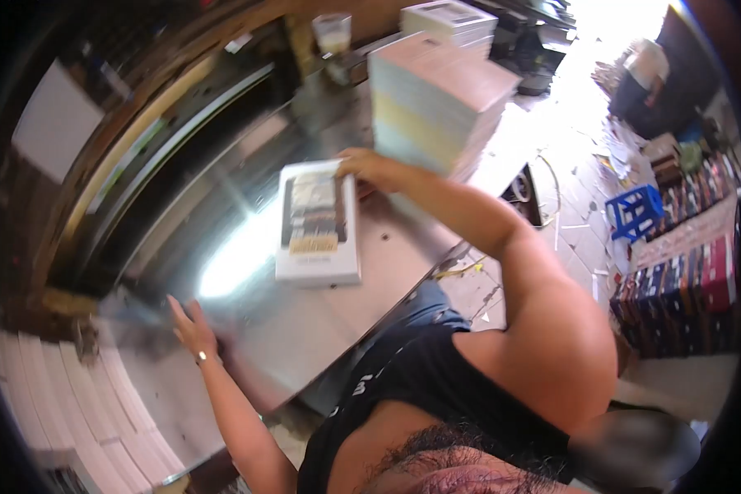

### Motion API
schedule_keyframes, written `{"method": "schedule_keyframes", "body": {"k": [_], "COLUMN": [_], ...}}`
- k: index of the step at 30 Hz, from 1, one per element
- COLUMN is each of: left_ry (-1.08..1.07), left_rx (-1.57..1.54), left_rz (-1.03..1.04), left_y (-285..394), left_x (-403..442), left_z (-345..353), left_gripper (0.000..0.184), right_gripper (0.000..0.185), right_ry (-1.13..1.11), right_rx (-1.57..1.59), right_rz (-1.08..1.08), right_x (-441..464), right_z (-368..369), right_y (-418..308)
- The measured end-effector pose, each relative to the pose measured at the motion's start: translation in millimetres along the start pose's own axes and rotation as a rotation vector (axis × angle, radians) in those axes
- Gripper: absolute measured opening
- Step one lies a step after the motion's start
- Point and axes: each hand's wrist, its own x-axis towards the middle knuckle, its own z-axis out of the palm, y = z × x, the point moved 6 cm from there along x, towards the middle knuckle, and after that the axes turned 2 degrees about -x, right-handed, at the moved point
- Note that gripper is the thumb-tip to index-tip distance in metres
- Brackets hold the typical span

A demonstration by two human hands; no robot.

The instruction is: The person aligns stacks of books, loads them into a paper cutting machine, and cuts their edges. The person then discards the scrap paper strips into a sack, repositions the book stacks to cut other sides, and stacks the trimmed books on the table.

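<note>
A thick white book (319,265), or a small pile of them, lies on the shiny metal tabletop (305,346). Its cover has a dark picture with a pale label. My right hand (369,170) is closed on its upper right corner, with some fingers hidden behind the edge. Well to the lower left of the book, my left hand (194,329) hovers over or rests on the metal; I cannot tell which. Its fingers are stretched apart and hold nothing.
A tall paper stack (436,107) stands beyond my right hand, with another white stack (453,20) behind. Long white stacks (90,395) line the left. A plastic cup (333,34) is at the back, a blue stool (634,212) and a person (640,74) to the right.
</note>
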Motion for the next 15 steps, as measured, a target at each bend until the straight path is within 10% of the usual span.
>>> {"method": "schedule_keyframes", "body": {"k": [9, 15], "left_ry": [-0.5, -0.677], "left_rx": [-0.36, -0.399], "left_rz": [0.46, 0.471], "left_y": [145, 195], "left_x": [-137, -175], "left_z": [102, 90], "left_gripper": [0.073, 0.104], "right_gripper": [0.082, 0.073], "right_ry": [0.192, -0.045], "right_rx": [0.014, 0.375], "right_rz": [-0.284, -0.055], "right_x": [-5, -95], "right_z": [35, 13], "right_y": [-2, 25]}}
